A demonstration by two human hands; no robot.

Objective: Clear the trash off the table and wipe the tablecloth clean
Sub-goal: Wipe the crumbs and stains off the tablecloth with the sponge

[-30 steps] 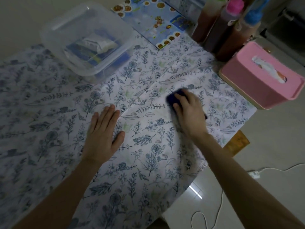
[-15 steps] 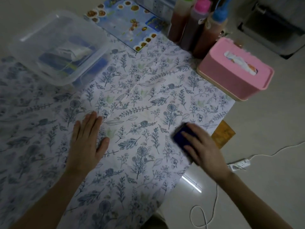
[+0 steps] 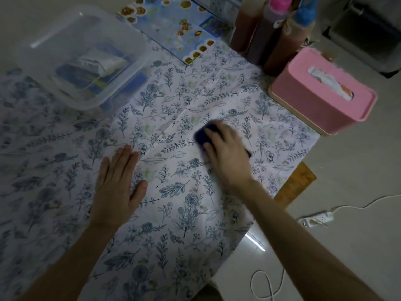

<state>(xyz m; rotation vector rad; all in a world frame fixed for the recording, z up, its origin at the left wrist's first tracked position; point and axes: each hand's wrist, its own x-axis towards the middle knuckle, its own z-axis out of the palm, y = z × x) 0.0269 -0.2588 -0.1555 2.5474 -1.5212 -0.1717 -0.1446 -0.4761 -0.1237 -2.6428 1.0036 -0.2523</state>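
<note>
floral tablecloth (image 3: 173, 213) under flat, released left grip (image 3: 117, 187); right grip (image 3: 227, 155) clenched around dark blue sponge (image 3: 201, 134)

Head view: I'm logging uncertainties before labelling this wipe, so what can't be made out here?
All in the head view:
- Dark blue pad: mostly under the right hand, motion-blurred; sponge or cloth unclear.
- Clear box contents: blurred behind cloudy walls.
- Bottles: tops cut by the upper edge, labels unreadable.
- Tablecloth beneath the left hand: covered, stains unknowable.
</note>
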